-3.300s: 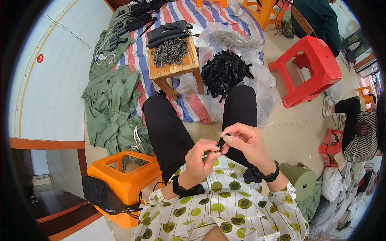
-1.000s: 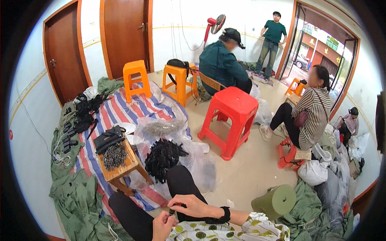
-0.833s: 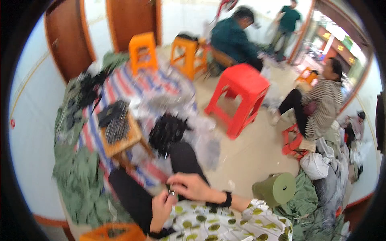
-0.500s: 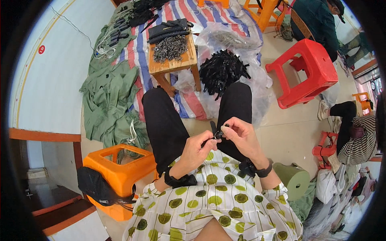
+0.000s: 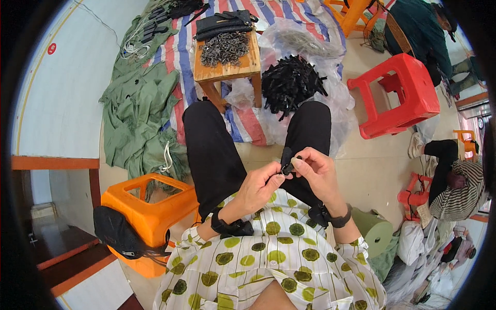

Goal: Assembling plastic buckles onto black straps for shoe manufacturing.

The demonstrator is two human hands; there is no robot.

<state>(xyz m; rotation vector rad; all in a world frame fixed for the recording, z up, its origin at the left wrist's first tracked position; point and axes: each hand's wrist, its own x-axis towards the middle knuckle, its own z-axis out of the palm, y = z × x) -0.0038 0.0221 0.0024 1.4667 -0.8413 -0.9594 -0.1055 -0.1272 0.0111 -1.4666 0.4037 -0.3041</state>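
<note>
Above my lap, my left hand (image 5: pixel 262 184) and my right hand (image 5: pixel 316 173) meet with fingers pinched together. Between them is a short black strap (image 5: pixel 286 154), its free end pointing up and away from me. A small dark fitting seems to sit on it at my fingertips, but the fingers hide most of it. Past my knees lies a heap of similar black straps (image 5: pixel 292 85) on clear plastic sheeting. To its left stands a wooden stool (image 5: pixel 227 72) bearing a pile of small metal hardware (image 5: pixel 225 49) and a black bag (image 5: pixel 226 25).
An orange plastic stool (image 5: pixel 155 201) with a black cap-like bag (image 5: pixel 116 232) stands at my left. A red stool (image 5: pixel 400 98) lies tipped at right. Green cloth (image 5: pixel 137 111) and a striped sheet (image 5: pixel 248 124) cover the floor. Other people sit at right, near a green roll (image 5: pixel 369 230).
Both hands have shifted slightly right, still pinching the black strap. Its free end now sits closer to my right fingers. The whole view has tilted a little.
</note>
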